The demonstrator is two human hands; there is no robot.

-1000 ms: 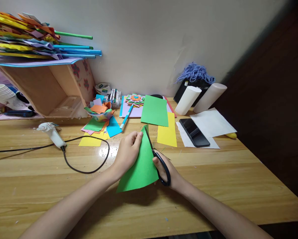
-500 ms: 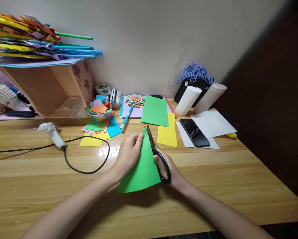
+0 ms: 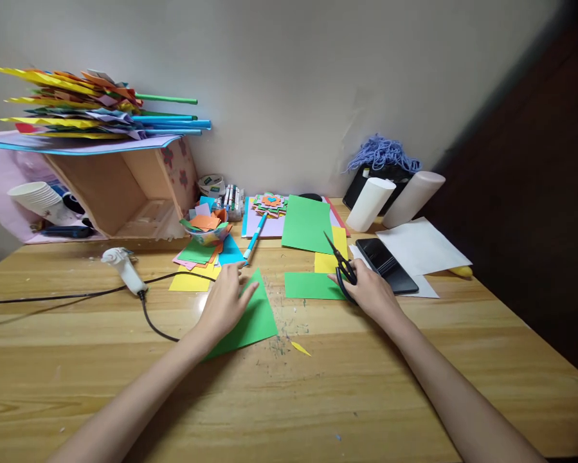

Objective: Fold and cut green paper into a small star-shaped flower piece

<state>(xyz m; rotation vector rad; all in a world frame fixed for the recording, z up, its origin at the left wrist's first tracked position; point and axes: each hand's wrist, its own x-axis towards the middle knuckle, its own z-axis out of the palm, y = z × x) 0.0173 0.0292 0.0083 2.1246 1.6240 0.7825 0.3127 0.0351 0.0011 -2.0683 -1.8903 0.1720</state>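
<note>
My left hand [image 3: 224,297] rests over a green paper piece [image 3: 257,318] on the left of the desk, its thumb spread away from the fingers. In my right hand [image 3: 373,290] are black-handled scissors [image 3: 345,267], held by the handles with the blades pointing away and to the left. Beneath the scissors lies a green paper strip [image 3: 308,285], its right end hidden by my hand. A larger green sheet [image 3: 307,222] sits behind it, partly over a yellow sheet [image 3: 325,262].
A glue gun [image 3: 125,270] with a black cord lies at left. Beyond it stands a cup of paper scraps [image 3: 206,230]. A paper flower [image 3: 270,202] on a blue stick lies at the back. At right are a phone [image 3: 386,263] and white rolls [image 3: 371,204]. A yellow scrap [image 3: 301,348] lies in front.
The green paper in my hands is now separate pieces on the desk, a strip at right and the rest at left. My hands have moved apart, the scissors going right. The view has shifted slightly.
</note>
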